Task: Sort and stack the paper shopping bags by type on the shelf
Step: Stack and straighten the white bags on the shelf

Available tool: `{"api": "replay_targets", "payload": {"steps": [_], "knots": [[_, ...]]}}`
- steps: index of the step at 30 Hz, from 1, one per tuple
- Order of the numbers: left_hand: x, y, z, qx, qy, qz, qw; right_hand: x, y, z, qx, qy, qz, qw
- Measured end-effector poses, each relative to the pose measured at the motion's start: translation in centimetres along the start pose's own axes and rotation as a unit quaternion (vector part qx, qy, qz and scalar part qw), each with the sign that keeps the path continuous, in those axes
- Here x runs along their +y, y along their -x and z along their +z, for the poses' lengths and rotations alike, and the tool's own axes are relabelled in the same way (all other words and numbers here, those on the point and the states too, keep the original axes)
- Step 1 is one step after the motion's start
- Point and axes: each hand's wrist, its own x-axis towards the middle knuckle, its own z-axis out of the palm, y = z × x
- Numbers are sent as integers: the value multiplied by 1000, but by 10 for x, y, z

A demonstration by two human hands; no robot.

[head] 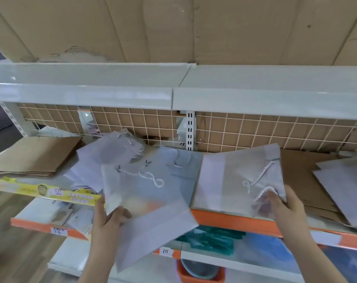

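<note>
My left hand (110,217) grips the lower left corner of a translucent white bag with twisted rope handles (141,193), which hangs over the shelf's orange front edge (224,218). My right hand (283,205) pinches the lower right corner of a second frosted white bag (234,176) lying on the shelf; my fingers show through the paper. More white bags (104,156) lie loosely behind. A stack of brown kraft bags (34,156) sits at the left. Flat brown bags (304,172) lie at the right, with another white bag (345,184) on top.
A white upper shelf (173,92) overhangs close above. Wire mesh and cardboard (255,129) back the shelf. Below are lower shelves with teal packets (212,237), an orange tub (200,272) and price labels.
</note>
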Motion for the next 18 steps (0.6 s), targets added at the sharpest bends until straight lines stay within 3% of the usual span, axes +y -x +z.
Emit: {"api": "replay_targets", "payload": {"steps": [18], "knots": [[-26,-155,-59,160,131,-77,975,-18,-74,153,-79,-23,-2,997]]}}
